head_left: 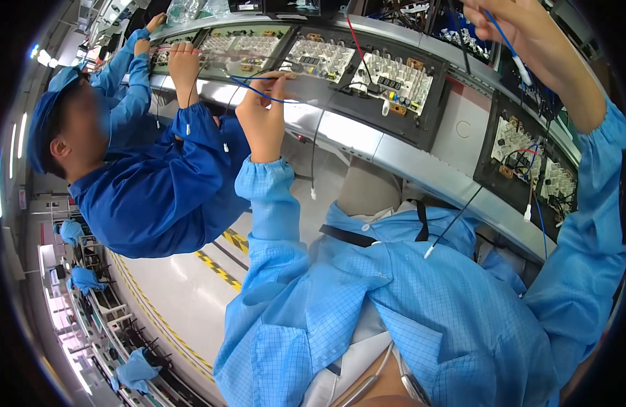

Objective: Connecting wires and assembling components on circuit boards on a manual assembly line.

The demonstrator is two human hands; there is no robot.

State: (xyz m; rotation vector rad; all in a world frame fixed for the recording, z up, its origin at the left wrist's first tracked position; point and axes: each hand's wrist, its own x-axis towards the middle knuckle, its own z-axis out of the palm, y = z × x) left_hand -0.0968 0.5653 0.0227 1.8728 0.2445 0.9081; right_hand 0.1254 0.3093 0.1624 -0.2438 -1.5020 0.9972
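Note:
My left hand (262,125) is raised in front of the bench edge, its fingers pinched round a thin blue wire (241,83). That wire sticks out on both sides of the fingers. Up at the far right, my right hand (530,41) grips another length of blue wire (503,39); a white sleeve or connector (522,70) hangs on it below the fingers. Between my hands lies a circuit board (394,85) with a small digit display and clear upright parts. A red wire (356,39) rises from it. Whether the two blue lengths are joined cannot be seen.
More boards, such as one (320,57) to the left and one (520,146) to the right, lie in dark trays along the metal-edged bench (350,136). Dark cables with white tips (314,193) hang over its front. A co-worker in dark blue (157,183) works close at left.

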